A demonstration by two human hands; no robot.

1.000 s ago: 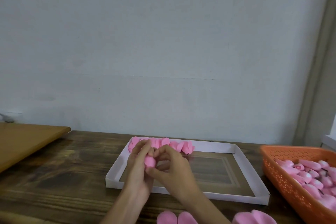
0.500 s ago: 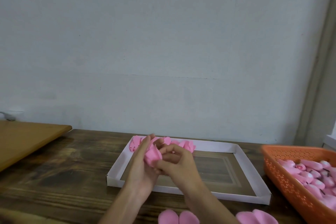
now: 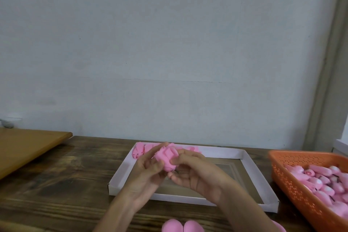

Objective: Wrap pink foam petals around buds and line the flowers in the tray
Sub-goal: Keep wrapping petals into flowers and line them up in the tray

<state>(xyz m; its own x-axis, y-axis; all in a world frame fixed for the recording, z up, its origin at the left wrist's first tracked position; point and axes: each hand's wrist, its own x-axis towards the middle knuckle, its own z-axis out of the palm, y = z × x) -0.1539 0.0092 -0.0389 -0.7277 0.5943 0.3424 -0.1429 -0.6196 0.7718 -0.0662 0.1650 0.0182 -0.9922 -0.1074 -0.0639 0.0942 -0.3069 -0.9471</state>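
We hold a pink foam flower (image 3: 167, 157) above the near-left part of the white tray (image 3: 253, 172), our left hand (image 3: 147, 172) pressing it between thumb and close-set fingers from its left side, while our right hand (image 3: 197, 174) curls its fingers round the right side and base. A row of finished flowers (image 3: 139, 151) lies along the tray's far wall, starting at its far-left corner, partly hidden behind our hands. Right of the tray stands an orange basket (image 3: 301, 192) holding pink buds (image 3: 320, 177), and loose petals (image 3: 180, 226) lie on the dark wooden table (image 3: 56, 184) just in front of the tray.
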